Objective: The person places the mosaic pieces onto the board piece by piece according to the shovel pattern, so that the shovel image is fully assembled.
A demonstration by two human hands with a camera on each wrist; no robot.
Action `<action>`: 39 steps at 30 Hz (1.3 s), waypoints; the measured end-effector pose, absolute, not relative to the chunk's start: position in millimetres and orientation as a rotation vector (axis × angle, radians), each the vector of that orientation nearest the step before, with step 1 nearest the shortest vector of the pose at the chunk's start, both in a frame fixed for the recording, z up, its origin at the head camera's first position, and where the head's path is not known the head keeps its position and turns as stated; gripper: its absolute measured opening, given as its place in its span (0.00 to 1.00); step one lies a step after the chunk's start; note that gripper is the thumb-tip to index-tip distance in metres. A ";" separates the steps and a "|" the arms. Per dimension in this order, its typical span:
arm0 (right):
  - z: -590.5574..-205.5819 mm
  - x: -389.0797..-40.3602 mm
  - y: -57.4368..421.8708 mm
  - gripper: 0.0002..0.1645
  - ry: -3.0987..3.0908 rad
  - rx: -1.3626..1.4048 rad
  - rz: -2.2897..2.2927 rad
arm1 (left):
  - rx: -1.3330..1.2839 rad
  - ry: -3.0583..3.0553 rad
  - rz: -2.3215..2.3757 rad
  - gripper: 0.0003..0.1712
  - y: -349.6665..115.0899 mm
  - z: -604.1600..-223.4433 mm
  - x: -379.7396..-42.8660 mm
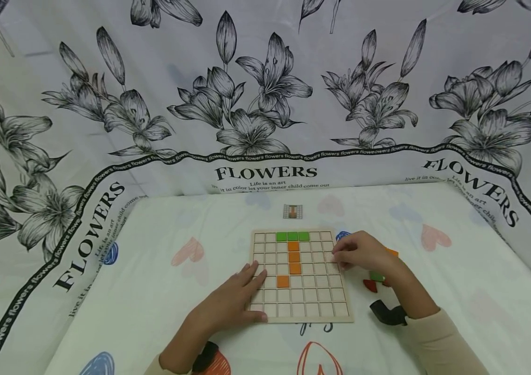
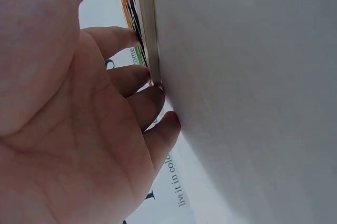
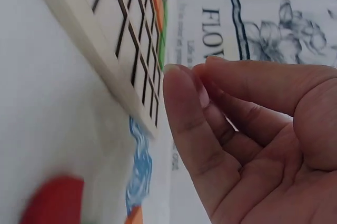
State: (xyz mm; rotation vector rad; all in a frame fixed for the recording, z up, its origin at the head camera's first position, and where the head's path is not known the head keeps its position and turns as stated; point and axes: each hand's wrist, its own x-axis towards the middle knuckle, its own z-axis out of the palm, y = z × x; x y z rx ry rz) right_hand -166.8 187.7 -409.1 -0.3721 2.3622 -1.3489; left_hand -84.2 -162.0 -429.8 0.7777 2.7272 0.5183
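A wooden grid board (image 1: 319,310) lies flat on the table, holding a row of green square tiles (image 1: 292,237) near its far edge. A column of orange square tiles (image 1: 294,257) runs below them, with one orange tile (image 1: 283,282) set lower and to the left. My left hand (image 1: 230,299) rests at the board's left edge, fingers spread, fingertips touching the rim in the left wrist view. Just over the board's right edge is my right hand (image 1: 364,252). Its thumb (image 3: 184,108) and fingers are bent together, and no tile shows between them in the right wrist view.
Right of the board lie loose pieces: red pieces (image 1: 370,285), a green one (image 1: 377,276) and an orange one (image 1: 392,252), partly behind the right arm. A small picture card (image 1: 292,211) lies beyond the board. A flower-printed curtain (image 1: 265,104) stands behind the table.
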 end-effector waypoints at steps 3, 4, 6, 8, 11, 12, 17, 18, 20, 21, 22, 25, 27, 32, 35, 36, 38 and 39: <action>-407.0 -169.1 199.5 0.10 2.430 -0.332 -1.321 | 0.784 2.728 0.526 0.55 -162.4 -429.4 -84.0; -407.0 -169.8 203.3 0.10 2.461 -0.311 -1.299 | 0.786 2.728 0.528 0.55 -162.4 -429.4 -84.0; -407.3 -171.0 210.1 0.10 2.524 -0.270 -1.249 | 0.788 2.729 0.529 0.55 -162.6 -429.7 -84.0; -408.2 -171.9 216.1 0.11 2.575 -0.225 -1.197 | 0.790 2.732 0.525 0.55 -162.8 -430.4 -84.0; -410.2 -173.2 223.2 0.11 2.642 -0.181 -1.111 | 0.793 2.734 0.519 0.55 -163.0 -432.0 -84.2; -411.3 -173.8 225.1 0.12 2.664 -0.180 -1.081 | 0.793 2.734 0.520 0.55 -163.1 -432.5 -84.2; -417.1 -176.7 231.1 0.20 2.719 -0.149 -0.986 | 0.794 2.733 0.531 0.55 -163.1 -433.7 -84.0; -418.1 -177.2 232.1 0.22 2.723 -0.143 -0.969 | 0.796 2.733 0.533 0.55 -163.1 -433.7 -83.9; -420.0 -178.2 233.2 0.24 2.719 -0.112 -0.949 | 0.800 2.734 0.532 0.55 -163.0 -433.9 -84.0; -420.8 -178.6 233.6 0.24 2.717 -0.097 -0.943 | 0.802 2.734 0.533 0.55 -163.0 -433.9 -84.2; -421.4 -178.7 233.9 0.24 2.713 -0.084 -0.936 | 0.804 2.735 0.531 0.55 -163.0 -434.0 -84.4; -422.8 -179.4 234.1 0.22 2.734 -0.045 -0.899 | 0.807 2.734 0.529 0.54 -163.0 -434.4 -85.0; -422.5 -179.4 233.9 0.21 2.759 -0.034 -0.867 | 0.806 2.735 0.527 0.55 -163.0 -434.4 -84.9; -419.9 -179.0 234.5 0.18 2.820 -0.057 -0.822 | 0.800 2.739 0.525 0.55 -162.9 -433.2 -83.7; -419.0 -178.5 235.2 0.13 2.839 -0.091 -0.831 | 0.793 2.734 0.537 0.54 -162.6 -431.6 -83.2; -418.8 -178.4 235.3 0.11 2.840 -0.091 -0.835 | 0.791 2.733 0.540 0.54 -162.6 -431.2 -83.1; -418.7 -178.5 235.4 0.07 2.835 -0.090 -0.843 | 0.790 2.731 0.542 0.54 -162.5 -430.6 -83.0; -418.8 -178.6 235.5 0.06 2.826 -0.092 -0.846 | 0.789 2.730 0.541 0.54 -162.5 -430.4 -82.9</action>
